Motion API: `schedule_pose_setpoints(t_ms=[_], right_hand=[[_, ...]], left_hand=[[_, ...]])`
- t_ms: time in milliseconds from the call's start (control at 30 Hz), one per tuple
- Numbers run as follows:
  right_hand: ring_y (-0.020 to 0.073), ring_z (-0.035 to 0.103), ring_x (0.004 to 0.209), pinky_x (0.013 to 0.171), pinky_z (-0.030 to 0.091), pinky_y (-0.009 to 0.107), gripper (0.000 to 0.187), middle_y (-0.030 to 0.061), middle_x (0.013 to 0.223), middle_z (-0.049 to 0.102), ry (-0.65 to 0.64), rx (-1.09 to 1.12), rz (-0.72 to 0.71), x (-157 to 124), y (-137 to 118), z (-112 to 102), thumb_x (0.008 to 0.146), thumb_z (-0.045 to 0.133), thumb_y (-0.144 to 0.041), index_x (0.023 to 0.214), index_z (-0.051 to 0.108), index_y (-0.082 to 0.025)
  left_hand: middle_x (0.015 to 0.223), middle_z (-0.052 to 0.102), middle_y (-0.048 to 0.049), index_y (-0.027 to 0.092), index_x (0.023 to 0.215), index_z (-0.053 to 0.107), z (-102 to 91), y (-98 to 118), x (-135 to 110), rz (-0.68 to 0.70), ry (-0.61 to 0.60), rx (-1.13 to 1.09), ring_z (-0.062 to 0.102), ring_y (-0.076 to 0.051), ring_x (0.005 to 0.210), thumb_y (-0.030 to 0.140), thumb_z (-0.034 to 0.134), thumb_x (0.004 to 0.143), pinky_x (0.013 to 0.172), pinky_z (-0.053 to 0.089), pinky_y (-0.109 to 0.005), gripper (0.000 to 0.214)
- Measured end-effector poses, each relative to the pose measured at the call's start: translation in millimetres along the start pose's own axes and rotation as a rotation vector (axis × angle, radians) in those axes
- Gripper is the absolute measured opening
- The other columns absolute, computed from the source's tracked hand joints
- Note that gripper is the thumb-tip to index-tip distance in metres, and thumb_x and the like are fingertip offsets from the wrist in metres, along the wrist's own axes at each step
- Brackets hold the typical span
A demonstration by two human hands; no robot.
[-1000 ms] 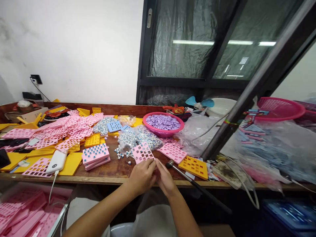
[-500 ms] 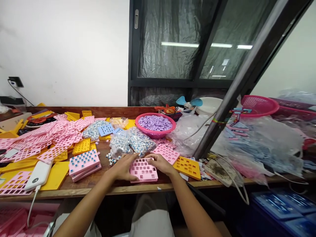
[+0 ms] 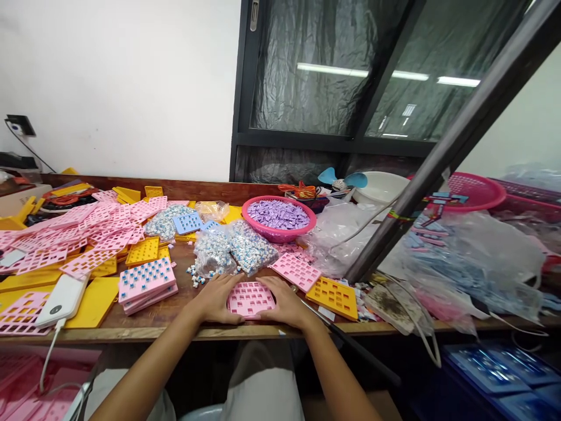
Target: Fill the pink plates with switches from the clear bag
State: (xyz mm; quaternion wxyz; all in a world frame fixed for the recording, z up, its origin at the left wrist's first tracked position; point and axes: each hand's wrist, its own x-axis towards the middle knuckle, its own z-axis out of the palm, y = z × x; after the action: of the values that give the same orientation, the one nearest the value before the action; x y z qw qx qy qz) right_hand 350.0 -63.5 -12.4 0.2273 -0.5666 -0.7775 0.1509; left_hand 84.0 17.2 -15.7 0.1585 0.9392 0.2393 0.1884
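While the pink perforated plate lies near the front edge of the bench, left hand and right hand flank it, fingers grasping its opposite sides; bagged white-and-blue pieces sit just beyond

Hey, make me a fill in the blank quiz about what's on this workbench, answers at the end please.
1. The left hand and right hand hold a plate coloured ____.
2. The round basket below the window contains heaped pieces coloured ____.
3. The blue-studded pink stack stands to the person's ____.
4. The fan blades are coloured ____.

Missing words: pink; purple; left; blue.
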Motion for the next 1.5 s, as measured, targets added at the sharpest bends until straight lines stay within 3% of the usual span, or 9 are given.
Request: schedule_pose_setpoints(t_ms=[167,367,667,833,1233,1500], right_hand=[[0.0382,0.04,0.14,0.118,0.031,0.051,0.118,0.0168,0.152,0.045,-0.085,0.057,0.015,0.7,-1.1,-10.6,0.052,0.091,-0.059,0.153,0.044,-0.02],[0.0403,0.044,0.137,0.117,0.032,0.054,0.103,0.017,0.149,0.051,-0.237,0.072,-0.004,10.4,5.1,-27.6,0.055,0.091,-0.052,0.146,0.055,-0.019],[0.0383,0.053,0.129,0.111,0.039,0.052,0.097,0.0159,0.143,0.058,-0.163,0.074,-0.037,14.9,4.8,-32.1,0.056,0.091,-0.045,0.144,0.057,-0.018],[0.0381,0.055,0.126,0.11,0.039,0.052,0.091,0.0137,0.14,0.06,-0.164,0.062,-0.047,12.1,1.1,-28.6,0.056,0.089,-0.043,0.14,0.061,-0.021],[0.037,0.053,0.129,0.112,0.038,0.05,0.095,0.0155,0.143,0.057,-0.309,-0.014,-0.013,25.1,-6.5,-38.7,0.057,0.088,-0.037,0.144,0.055,-0.017],[0.0385,0.049,0.132,0.113,0.036,0.051,0.101,0.0151,0.145,0.054,-0.354,-0.09,-0.049,25.0,-15.2,-38.6,0.06,0.087,-0.042,0.15,0.048,-0.02]], left_hand=[[0.154,0.046,-0.0152,0.025,0.157,0.03,-1.5,0.1,-0.9,0.011,-0.003,-0.049,0.048,-0.039,0.135,0.065,0.079,0.065,0.114,0.034,-0.052,0.112],[0.157,0.042,-0.0158,0.025,0.158,0.03,0.3,-2.7,-0.5,-0.008,-0.014,-0.089,0.044,-0.041,0.139,0.067,0.081,0.061,0.115,0.032,-0.053,0.118],[0.154,0.048,-0.0129,0.024,0.155,0.035,-1.1,-11.1,-1.0,0.014,0.016,-0.146,0.049,-0.039,0.135,0.059,0.081,0.064,0.114,0.036,-0.049,0.108],[0.153,0.048,-0.0126,0.024,0.155,0.036,-0.4,-15.1,-1.9,0.025,0.01,-0.095,0.047,-0.04,0.136,0.063,0.081,0.062,0.113,0.035,-0.051,0.11],[0.14,0.058,-0.0127,0.025,0.15,0.044,-12.5,-2.4,-5.1,0.004,-0.002,-0.06,0.057,-0.038,0.123,0.07,0.079,0.061,0.107,0.042,-0.047,0.106],[0.145,0.056,-0.0126,0.024,0.151,0.042,-13.3,-2.0,-5.5,0.013,-0.022,-0.039,0.055,-0.037,0.126,0.076,0.076,0.061,0.108,0.04,-0.048,0.109]])
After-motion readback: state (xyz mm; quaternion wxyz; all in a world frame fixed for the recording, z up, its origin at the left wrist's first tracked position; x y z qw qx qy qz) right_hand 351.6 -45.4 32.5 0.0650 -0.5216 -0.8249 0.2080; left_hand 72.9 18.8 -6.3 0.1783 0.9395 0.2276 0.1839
